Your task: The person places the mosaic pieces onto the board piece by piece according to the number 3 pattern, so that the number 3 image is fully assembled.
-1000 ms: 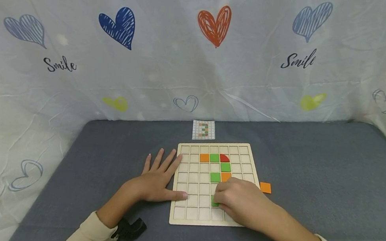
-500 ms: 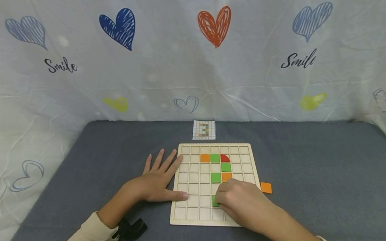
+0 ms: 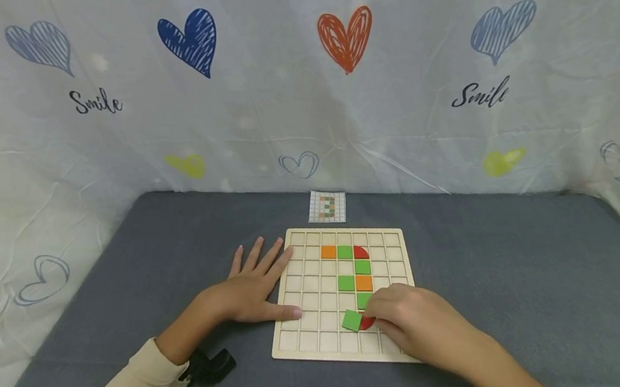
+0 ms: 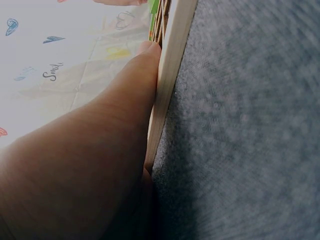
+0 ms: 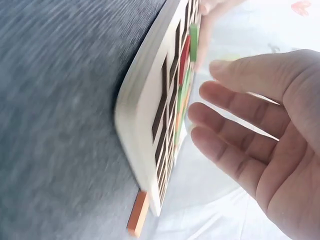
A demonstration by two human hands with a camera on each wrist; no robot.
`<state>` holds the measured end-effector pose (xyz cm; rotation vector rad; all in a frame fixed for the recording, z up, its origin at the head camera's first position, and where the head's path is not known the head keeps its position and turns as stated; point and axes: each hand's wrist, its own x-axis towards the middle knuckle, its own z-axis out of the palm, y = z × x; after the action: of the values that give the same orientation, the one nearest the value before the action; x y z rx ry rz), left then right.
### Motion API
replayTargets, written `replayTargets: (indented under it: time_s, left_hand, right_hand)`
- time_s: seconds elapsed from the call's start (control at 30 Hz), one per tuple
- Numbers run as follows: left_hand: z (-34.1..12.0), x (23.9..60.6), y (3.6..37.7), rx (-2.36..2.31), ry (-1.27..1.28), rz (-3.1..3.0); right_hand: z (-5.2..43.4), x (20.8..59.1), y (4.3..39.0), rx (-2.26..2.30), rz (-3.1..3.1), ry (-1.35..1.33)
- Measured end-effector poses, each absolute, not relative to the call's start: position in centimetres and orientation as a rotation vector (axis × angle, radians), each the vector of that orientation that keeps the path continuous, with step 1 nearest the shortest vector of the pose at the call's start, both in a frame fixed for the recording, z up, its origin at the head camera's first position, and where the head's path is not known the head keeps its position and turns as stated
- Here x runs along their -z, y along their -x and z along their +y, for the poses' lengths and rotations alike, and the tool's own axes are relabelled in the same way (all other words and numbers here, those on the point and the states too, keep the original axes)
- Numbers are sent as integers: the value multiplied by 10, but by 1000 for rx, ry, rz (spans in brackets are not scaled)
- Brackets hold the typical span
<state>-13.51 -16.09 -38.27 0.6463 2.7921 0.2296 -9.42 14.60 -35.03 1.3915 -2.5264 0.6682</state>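
Grey tabletop (image 3: 507, 273), left hand (image 3: 249, 292) flat, right hand (image 3: 416, 324) over board (image 3: 292, 351)

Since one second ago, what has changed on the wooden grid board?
The right hand slid rightward off the green tile, uncovering it, a red piece and another green tile; its fingers now look relaxed. The left hand stays flat against the board.
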Motion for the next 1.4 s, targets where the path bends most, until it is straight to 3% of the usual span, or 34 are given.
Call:
replayTargets:
  time_s: [0.77,1.4]
  left_hand:
    - [-160,383,135,-215,-646,2803]
    - [-160,381,134,-184,-650,2809]
  right_hand:
    - [113,354,95,-352,-2566,-1412]
    - [119,357,89,-449,-2548,-1470]
